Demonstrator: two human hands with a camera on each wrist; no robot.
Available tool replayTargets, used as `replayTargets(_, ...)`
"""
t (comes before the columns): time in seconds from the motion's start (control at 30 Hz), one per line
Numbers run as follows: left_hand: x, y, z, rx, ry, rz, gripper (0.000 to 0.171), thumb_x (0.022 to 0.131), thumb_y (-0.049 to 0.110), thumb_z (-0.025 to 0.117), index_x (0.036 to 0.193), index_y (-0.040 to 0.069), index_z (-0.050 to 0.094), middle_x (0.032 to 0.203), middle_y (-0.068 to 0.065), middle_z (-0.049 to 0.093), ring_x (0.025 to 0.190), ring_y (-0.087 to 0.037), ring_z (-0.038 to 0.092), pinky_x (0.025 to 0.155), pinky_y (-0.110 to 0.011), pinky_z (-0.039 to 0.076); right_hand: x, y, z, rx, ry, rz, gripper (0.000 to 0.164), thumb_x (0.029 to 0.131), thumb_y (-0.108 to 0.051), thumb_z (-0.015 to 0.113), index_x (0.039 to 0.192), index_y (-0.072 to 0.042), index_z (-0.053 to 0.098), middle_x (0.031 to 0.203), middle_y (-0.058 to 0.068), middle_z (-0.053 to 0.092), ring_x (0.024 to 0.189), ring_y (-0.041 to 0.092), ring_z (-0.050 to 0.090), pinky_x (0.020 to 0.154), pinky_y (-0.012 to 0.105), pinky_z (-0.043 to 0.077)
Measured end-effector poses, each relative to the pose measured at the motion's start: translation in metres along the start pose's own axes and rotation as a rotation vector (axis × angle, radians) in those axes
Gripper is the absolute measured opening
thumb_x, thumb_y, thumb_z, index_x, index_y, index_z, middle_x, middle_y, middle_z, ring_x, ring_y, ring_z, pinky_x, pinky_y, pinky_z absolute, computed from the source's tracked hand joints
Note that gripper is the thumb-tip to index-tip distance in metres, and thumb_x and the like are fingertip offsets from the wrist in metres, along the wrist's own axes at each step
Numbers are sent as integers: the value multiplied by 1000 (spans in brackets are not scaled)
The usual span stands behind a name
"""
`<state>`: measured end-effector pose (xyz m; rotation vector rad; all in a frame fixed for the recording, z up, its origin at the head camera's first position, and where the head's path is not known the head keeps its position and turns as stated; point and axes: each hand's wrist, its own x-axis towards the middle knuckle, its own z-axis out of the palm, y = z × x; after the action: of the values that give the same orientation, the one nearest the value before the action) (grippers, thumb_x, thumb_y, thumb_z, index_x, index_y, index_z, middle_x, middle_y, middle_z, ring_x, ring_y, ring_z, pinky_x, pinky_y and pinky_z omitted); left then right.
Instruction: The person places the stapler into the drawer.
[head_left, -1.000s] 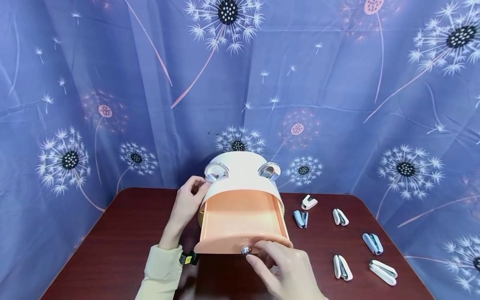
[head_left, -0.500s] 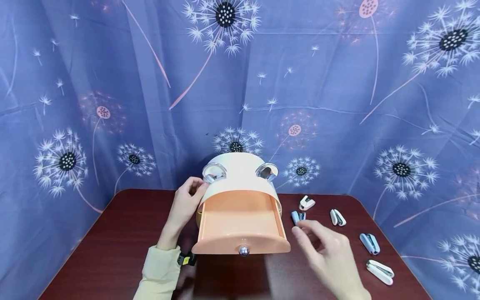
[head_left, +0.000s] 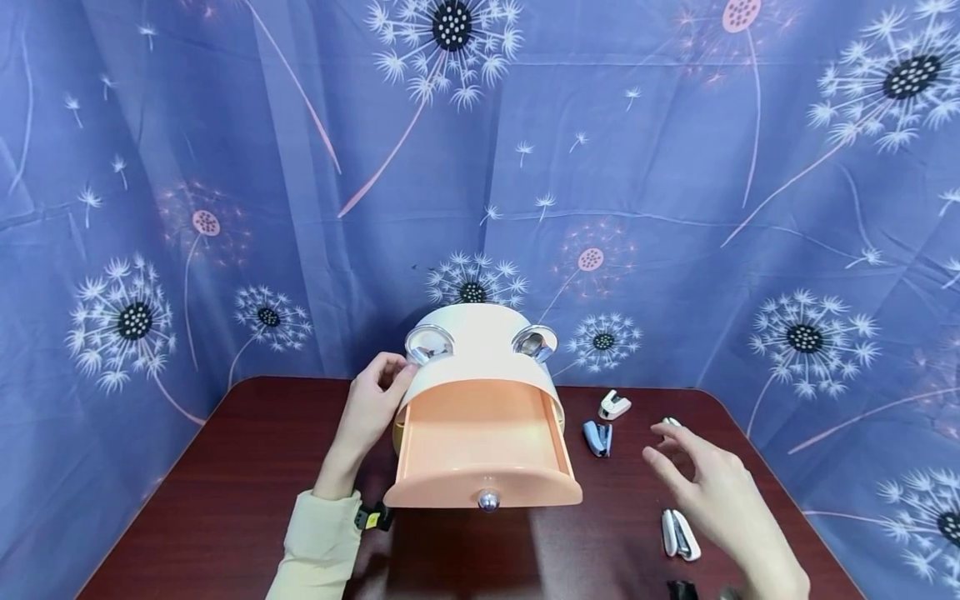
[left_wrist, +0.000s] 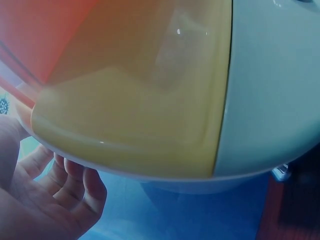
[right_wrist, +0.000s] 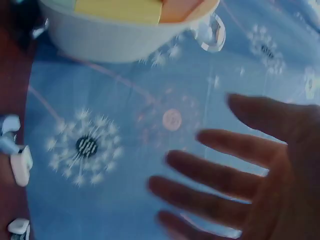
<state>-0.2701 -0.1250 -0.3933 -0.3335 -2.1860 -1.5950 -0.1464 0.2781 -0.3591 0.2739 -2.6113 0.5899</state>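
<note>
In the head view, a frog-like drawer box (head_left: pixel 480 337) with a white hood and two silvery round eyes stands mid-table. Its orange drawer (head_left: pixel 483 425), fitted with a round metal knob (head_left: pixel 488 501), is pulled out and bare inside. My left hand (head_left: pixel 372 406) touches the hood's left side, fingertips loosely bent along the outer wall in the left wrist view. Over the right part of the table, my right hand (head_left: pixel 720 492) holds nothing, its fingers spread. Nearest to it are a white mini stapler (head_left: pixel 680 535) and another white stapler (head_left: pixel 672 422), mostly hidden behind the fingers.
Right of the box lie a blue mini stapler (head_left: pixel 598 438) and a white one (head_left: pixel 614 406). The dark red table (head_left: pixel 262 467) ends at a blue dandelion-print curtain (head_left: pixel 360 275). The drawer front juts toward me over the table.
My right hand has let go of the drawer knob and moved right, over the staplers, covering some of them. The left hand and the pulled-out drawer stay where they were.
</note>
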Motion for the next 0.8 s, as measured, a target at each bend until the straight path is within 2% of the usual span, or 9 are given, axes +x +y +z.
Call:
replayTargets(0.1,1,-4,0,-5,6,19,19,95,30,67,101,12,65,79,-5,56,69,-20,52,61,-26,41,-2,17,3,-3,-162,35,46,93,-34,68,128,-5,59,111,12,68,94,32,66,74,53,49)
replayTargets(0.2,1,-4,0,-13,9,27,19,95,30,67,100,12,64,78,-5,56,69,-20,52,61,-27,42,-3,33,11,2,-257,56,51,91,-33,70,129,-1,57,116,19,65,96,35,65,78,53,49)
replayTargets(0.33,0,-2,0,-7,9,21,20,95,31,66,100,12,64,79,-5,56,70,-20,52,62,-26,41,-4,59,26,17,-315,106,51,88,-29,73,126,0,57,111,18,66,95,35,65,79,52,49)
replayTargets(0.53,0,-3,0,-7,9,27,22,95,33,66,101,12,64,79,-6,56,71,-20,52,63,-27,41,-8,96,44,36,-441,256,56,85,-27,75,125,6,54,99,19,68,90,35,65,78,52,49)
replayTargets(0.67,1,-3,1,-10,6,20,20,95,31,67,101,12,64,79,-5,56,70,-19,52,62,-26,42,-14,106,48,18,-477,314,58,84,-34,76,120,8,57,98,19,66,90,34,64,78,53,48)
replayTargets(0.8,2,-4,1,-11,8,10,18,95,25,66,101,8,65,79,-7,57,69,-21,52,61,-25,41,-20,108,51,39,-504,377,53,83,-39,76,107,6,61,88,11,64,77,27,61,64,45,50)
